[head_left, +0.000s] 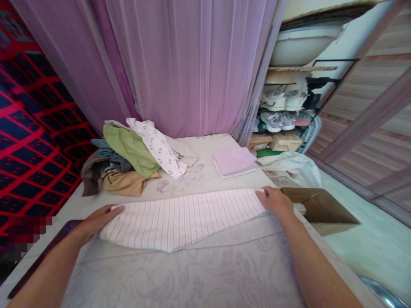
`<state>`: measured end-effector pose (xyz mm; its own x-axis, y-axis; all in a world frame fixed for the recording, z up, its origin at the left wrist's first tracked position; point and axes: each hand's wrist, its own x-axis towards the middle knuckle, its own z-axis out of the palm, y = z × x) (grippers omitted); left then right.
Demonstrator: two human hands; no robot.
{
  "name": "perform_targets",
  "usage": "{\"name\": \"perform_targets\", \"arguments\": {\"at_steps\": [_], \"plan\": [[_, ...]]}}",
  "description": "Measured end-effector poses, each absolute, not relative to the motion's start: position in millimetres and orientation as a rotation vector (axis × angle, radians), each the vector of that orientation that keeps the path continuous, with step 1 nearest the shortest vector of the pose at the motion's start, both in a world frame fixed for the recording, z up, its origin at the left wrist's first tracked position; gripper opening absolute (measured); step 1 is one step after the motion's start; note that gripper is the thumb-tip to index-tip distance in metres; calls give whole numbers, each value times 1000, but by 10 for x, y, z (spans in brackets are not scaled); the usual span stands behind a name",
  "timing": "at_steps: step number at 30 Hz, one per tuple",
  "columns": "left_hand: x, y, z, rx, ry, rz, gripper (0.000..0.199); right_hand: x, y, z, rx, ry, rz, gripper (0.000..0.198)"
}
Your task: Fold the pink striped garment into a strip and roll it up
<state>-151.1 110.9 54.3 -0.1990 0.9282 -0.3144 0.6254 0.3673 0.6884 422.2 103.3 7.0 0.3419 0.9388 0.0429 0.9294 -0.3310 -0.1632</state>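
A pair of white trousers with pink stripes (186, 218), folded lengthwise, lies stretched across the bed in front of me. My left hand (100, 221) grips its wide end at the upper corner. At the narrow end, my right hand (276, 202) pinches the cloth between thumb and fingers. Beyond the trousers, toward the right, sits a small stack of folded lilac cloth (235, 161) with a white layer under it. A loose heap of clothes lies at the back left, with green shorts (133, 149), a white patterned garment (159, 145) and a tan garment (125, 183).
A dark flat object, apparently a phone (66, 229), lies by my left forearm. Right of the bed stand an open cardboard box (324, 207), a plastic bag (298, 164) and a shoe rack with sneakers (272, 122). A purple curtain (192, 64) hangs behind the bed.
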Motion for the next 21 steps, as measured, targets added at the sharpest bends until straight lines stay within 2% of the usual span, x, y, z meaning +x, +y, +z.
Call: {"name": "perform_targets", "arguments": {"at_steps": [7, 13, 18, 21], "plan": [[-1538, 997, 598, 967, 1587, 611, 41, 4391, 1093, -57, -2188, -1525, 382, 29], [-1502, 966, 511, 945, 1636, 741, 48, 4336, 1068, -69, -2107, -1298, 453, 45], [-1430, 863, 555, 928, 1592, 901, 49, 4313, 1090, 23, -2162, -1350, 513, 39], [-1405, 815, 616, 875, 1511, 911, 50, 4358, 1039, 39, -2109, -1322, 563, 42]]}}
